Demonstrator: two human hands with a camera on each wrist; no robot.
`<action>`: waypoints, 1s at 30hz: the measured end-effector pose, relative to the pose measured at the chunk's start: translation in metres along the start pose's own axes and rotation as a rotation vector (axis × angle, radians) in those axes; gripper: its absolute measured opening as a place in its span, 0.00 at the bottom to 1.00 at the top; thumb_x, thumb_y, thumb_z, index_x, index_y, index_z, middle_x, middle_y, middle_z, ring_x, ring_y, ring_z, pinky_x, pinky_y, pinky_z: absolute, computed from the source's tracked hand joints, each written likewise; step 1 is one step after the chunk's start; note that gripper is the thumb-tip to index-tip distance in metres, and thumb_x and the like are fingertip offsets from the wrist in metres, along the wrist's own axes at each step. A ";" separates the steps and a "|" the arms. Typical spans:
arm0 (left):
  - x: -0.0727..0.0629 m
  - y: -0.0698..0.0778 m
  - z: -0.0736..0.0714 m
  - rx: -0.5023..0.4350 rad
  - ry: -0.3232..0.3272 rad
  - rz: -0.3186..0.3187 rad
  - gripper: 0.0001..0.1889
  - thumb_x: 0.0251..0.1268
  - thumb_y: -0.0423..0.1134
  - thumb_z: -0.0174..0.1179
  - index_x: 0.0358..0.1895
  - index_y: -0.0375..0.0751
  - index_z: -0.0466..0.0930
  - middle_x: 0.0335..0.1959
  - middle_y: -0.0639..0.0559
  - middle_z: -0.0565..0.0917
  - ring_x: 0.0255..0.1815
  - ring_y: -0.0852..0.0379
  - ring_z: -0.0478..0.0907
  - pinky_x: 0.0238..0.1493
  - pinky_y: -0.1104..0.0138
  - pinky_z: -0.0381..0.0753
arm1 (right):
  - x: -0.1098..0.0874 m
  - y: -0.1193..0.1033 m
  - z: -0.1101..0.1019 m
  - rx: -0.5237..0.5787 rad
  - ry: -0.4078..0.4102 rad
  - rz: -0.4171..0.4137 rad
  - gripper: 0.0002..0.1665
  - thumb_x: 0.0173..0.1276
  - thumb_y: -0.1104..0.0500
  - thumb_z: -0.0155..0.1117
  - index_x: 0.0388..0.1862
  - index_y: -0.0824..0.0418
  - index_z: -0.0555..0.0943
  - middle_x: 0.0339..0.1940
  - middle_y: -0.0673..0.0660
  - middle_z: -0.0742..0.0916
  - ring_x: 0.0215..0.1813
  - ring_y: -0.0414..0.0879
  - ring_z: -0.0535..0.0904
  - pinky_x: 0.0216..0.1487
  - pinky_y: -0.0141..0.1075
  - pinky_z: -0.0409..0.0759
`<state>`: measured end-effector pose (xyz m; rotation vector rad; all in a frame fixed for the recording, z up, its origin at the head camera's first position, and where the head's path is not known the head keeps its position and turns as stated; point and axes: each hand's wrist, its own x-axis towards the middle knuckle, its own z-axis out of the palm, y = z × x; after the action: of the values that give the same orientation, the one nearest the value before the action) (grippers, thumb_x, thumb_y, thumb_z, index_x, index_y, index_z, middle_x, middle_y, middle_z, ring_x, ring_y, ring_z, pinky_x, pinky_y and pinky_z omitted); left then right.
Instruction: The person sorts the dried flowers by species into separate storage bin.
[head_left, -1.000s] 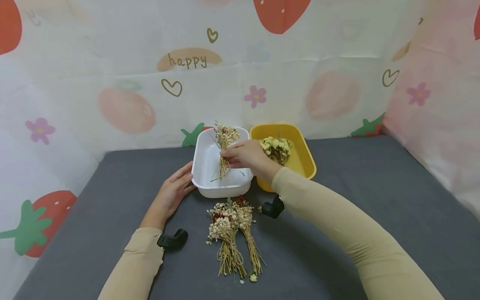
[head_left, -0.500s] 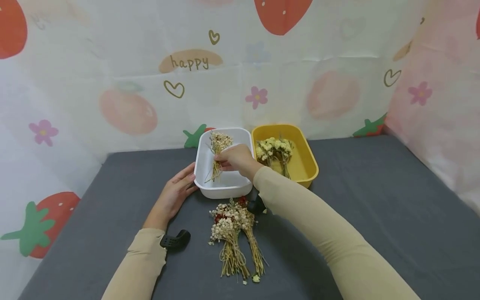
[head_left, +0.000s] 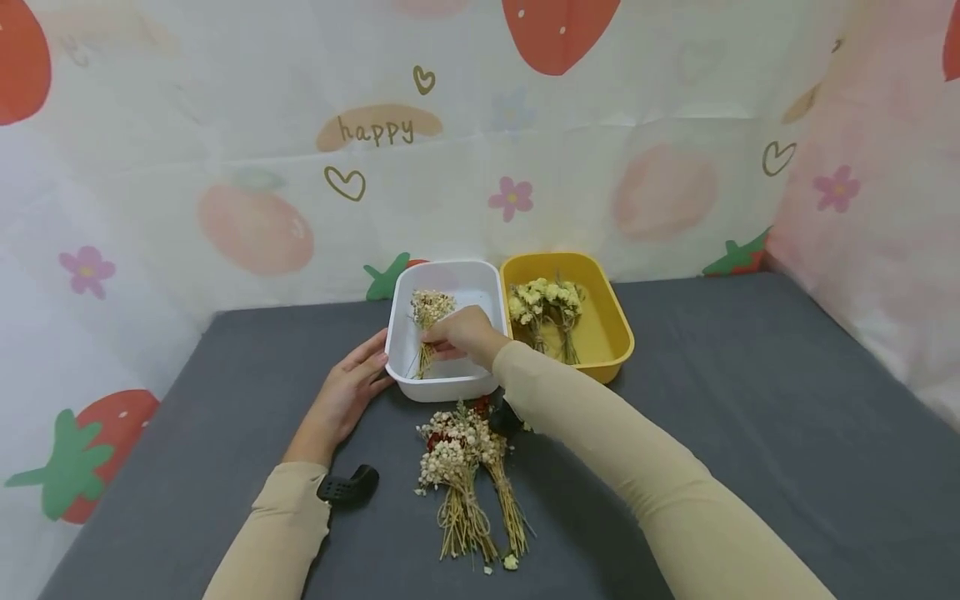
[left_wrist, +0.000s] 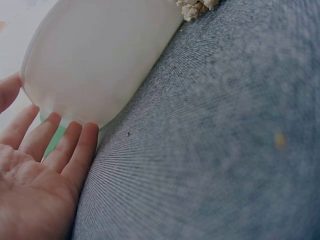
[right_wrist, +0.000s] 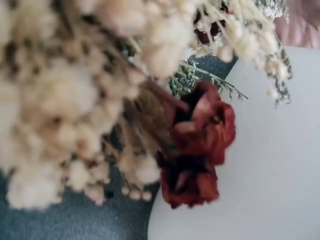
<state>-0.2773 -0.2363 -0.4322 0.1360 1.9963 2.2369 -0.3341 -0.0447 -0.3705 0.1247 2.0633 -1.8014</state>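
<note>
The head view looks forward and down from above the near side of the grey table [head_left: 750, 400], at a range that takes in both sleeves [head_left: 637, 467] and the printed backdrop [head_left: 450, 208]. The left wrist view is set low and close; it faces past the palm of the left hand [left_wrist: 37, 185] to the outer wall of the white tray [left_wrist: 95, 60], rolled so the tabletop edge runs diagonally. The right wrist view is nearest, with dried bouquets [head_left: 461, 450] blurred in its foreground and the tray behind. Head and left wrist views share the left hand; all three share the white tray.
</note>
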 end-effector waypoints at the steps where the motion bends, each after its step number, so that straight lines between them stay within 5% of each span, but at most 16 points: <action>1: -0.001 -0.001 -0.001 -0.001 0.005 0.001 0.29 0.80 0.36 0.45 0.80 0.40 0.51 0.81 0.46 0.54 0.81 0.48 0.52 0.77 0.48 0.55 | 0.001 0.002 0.001 0.000 -0.002 -0.006 0.13 0.61 0.69 0.72 0.44 0.73 0.84 0.26 0.56 0.85 0.26 0.42 0.81 0.32 0.33 0.86; 16: 0.000 -0.002 -0.002 0.017 0.000 0.020 0.29 0.79 0.37 0.46 0.79 0.41 0.52 0.81 0.47 0.56 0.80 0.48 0.54 0.74 0.52 0.61 | 0.012 0.015 0.004 0.044 -0.047 0.057 0.08 0.60 0.71 0.71 0.28 0.66 0.79 0.22 0.55 0.83 0.20 0.43 0.81 0.27 0.30 0.84; 25: 0.000 0.001 -0.002 0.024 0.017 0.000 0.30 0.79 0.37 0.47 0.80 0.42 0.52 0.81 0.47 0.56 0.80 0.49 0.55 0.66 0.63 0.68 | 0.012 0.011 0.005 0.037 -0.028 0.075 0.13 0.60 0.71 0.71 0.44 0.73 0.82 0.26 0.57 0.83 0.22 0.44 0.81 0.35 0.34 0.87; 30: 0.001 -0.001 -0.002 0.014 0.012 -0.010 0.30 0.79 0.36 0.46 0.80 0.42 0.51 0.81 0.47 0.55 0.80 0.49 0.55 0.66 0.64 0.68 | 0.009 0.009 -0.001 0.001 -0.035 0.092 0.18 0.61 0.70 0.72 0.50 0.74 0.82 0.43 0.65 0.89 0.27 0.45 0.85 0.42 0.36 0.87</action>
<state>-0.2783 -0.2380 -0.4331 0.1140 2.0151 2.2235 -0.3397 -0.0442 -0.3817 0.1845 1.9995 -1.7375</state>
